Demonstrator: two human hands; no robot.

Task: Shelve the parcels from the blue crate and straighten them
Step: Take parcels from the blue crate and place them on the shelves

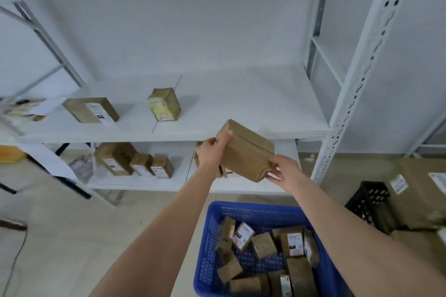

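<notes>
Both my hands hold one brown cardboard parcel (246,149) in the air, tilted, just in front of the middle shelf (241,128) edge. My left hand (213,150) grips its left end and my right hand (283,170) grips its lower right corner. Below me, the blue crate (212,236) on the floor holds several small brown parcels (265,245) lying at odd angles. Two parcels stand on the middle shelf: a flat one (90,109) at the left and an upright one (164,104) near the centre.
The lower shelf (144,183) carries three parcels (135,161) in a row, and another sits partly hidden behind my left hand. A white shelf upright (350,94) rises at the right. A black crate (369,200) and large cartons (420,190) stand at the right. Papers (29,107) lie at the shelf's left end.
</notes>
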